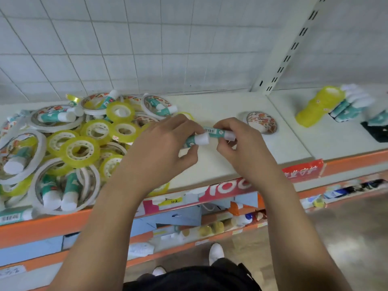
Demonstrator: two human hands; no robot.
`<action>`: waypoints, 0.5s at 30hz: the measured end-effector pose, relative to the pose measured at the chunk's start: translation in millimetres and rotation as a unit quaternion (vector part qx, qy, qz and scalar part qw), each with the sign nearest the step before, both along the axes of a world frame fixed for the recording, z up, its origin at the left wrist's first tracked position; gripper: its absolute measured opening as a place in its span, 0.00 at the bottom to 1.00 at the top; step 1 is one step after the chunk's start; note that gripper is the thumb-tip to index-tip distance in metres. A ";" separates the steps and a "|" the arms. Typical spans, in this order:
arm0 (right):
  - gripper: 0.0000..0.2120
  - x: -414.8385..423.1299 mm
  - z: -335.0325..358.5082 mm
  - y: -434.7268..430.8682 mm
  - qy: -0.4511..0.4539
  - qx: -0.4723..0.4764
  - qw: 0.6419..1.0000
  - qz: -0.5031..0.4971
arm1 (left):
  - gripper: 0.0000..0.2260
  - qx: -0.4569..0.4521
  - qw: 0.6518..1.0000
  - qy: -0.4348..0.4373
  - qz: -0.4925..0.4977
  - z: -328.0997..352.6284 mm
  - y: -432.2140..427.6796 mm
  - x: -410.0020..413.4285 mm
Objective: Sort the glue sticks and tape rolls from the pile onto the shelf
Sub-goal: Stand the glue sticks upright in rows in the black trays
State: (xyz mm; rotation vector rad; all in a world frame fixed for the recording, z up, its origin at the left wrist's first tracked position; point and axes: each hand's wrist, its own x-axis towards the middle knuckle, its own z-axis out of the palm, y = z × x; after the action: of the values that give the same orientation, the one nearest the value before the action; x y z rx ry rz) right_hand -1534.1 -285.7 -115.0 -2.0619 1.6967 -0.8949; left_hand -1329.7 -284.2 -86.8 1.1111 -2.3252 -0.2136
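Glue sorting: your left hand [161, 143] and right hand [239, 145] pinch 2 sticks [218, 132], 1 each, in curled fingers. Next, carry both to the stacked sticks [346, 109] at the shelf's [231, 162] right end.

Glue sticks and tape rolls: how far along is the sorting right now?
Looks early. Done: a yellow tape stack, a row of glue sticks and patterned tape rolls sit sorted on the shelf. In hand: the left hand grips one glue stick; the right hand grips a second glue stick. Left: the big mixed pile.
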 end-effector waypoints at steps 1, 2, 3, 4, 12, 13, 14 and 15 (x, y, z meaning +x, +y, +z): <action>0.12 -9.1 -0.7 5.1 0.000 0.001 1.000 -0.011 | 0.11 0.006 1.000 -0.007 -0.006 -1.5 0.9 -8.9; 0.12 -18.7 -1.1 9.8 0.000 0.000 1.000 -0.023 | 0.11 0.011 1.000 -0.016 -0.010 -3.1 1.8 -18.4; 0.12 -29.0 -1.3 14.0 -0.001 -0.002 0.999 -0.036 | 0.11 0.014 0.999 -0.025 -0.015 -4.5 2.3 -28.5; 0.12 -39.6 -1.6 17.7 -0.002 -0.005 0.999 -0.047 | 0.11 0.017 0.999 -0.032 -0.020 -5.8 2.4 -38.9; 0.13 -148.1 -4.9 32.1 -0.022 -0.026 0.995 -0.090 | 0.13 0.027 0.997 -0.057 -0.054 -11.1 -8.0 -153.4; 0.12 -166.7 -5.5 31.9 -0.021 -0.024 0.995 -0.091 | 0.13 0.026 0.997 -0.057 -0.054 -11.4 -9.6 -172.0; 0.12 -186.1 -6.5 31.4 -0.019 -0.021 0.995 -0.092 | 0.13 0.024 0.997 -0.055 -0.054 -12.3 -11.2 -190.7; 0.12 -205.8 -8.0 30.3 -0.016 -0.018 0.996 -0.091 | 0.13 0.024 0.997 -0.052 -0.055 -13.5 -12.7 -209.6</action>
State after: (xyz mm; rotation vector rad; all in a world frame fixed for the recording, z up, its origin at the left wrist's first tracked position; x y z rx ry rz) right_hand -1739.9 -255.3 -123.0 -1.9277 1.8890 -1.0151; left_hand -1539.3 -296.9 -100.3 1.0397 -2.4892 -0.2584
